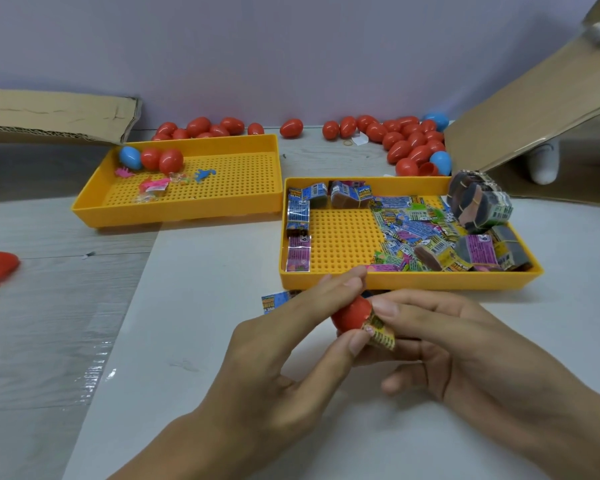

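Both hands pinching red egg (351,315), leaflet (381,336) seemingly tucked in

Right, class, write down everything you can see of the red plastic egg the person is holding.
The red egg looks like glossy, smooth plastic. Only its rounded end shows; fingers hide the rest, so whole or half cannot be told. It is held over the table, in front of the near yellow tray. The left hand grips it between forefinger and thumb; the right hand pinches a folded printed leaflet against its right side.
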`<move>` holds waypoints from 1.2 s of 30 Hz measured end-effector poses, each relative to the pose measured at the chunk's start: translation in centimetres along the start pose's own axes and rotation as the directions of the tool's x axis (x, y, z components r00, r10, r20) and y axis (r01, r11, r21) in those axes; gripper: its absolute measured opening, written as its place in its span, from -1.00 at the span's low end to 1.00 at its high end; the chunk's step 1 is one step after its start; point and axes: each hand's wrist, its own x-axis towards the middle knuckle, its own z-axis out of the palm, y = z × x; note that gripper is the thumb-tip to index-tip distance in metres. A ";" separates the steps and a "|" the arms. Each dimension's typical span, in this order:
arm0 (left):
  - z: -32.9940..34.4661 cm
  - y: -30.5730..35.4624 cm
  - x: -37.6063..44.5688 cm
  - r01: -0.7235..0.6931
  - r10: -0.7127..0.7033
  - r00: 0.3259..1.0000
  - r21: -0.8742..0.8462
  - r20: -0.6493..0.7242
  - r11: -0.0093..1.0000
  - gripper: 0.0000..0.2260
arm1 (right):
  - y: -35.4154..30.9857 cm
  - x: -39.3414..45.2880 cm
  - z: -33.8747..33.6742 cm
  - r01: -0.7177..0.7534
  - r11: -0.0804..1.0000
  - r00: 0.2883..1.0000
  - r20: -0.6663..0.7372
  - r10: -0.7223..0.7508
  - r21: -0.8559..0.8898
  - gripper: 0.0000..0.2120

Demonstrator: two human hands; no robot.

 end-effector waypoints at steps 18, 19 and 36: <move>0.1 -0.7 -0.2 0.027 -0.044 0.993 -0.152 -0.105 0.988 -0.73 | 0.6 -0.6 1.2 0.121 0.991 0.983 -0.134 -0.129 -0.065 -0.53; 0.1 -0.7 -0.2 0.030 -0.047 0.994 -0.166 -0.098 0.986 -0.74 | 0.7 -0.6 1.1 0.105 0.994 0.985 -0.133 -0.109 -0.039 -0.53; -0.5 -1.0 0.1 0.064 -0.074 0.996 -0.163 -0.054 0.985 -0.76 | 1.0 -0.5 1.0 0.070 0.997 0.978 -0.195 -0.071 -0.008 -0.62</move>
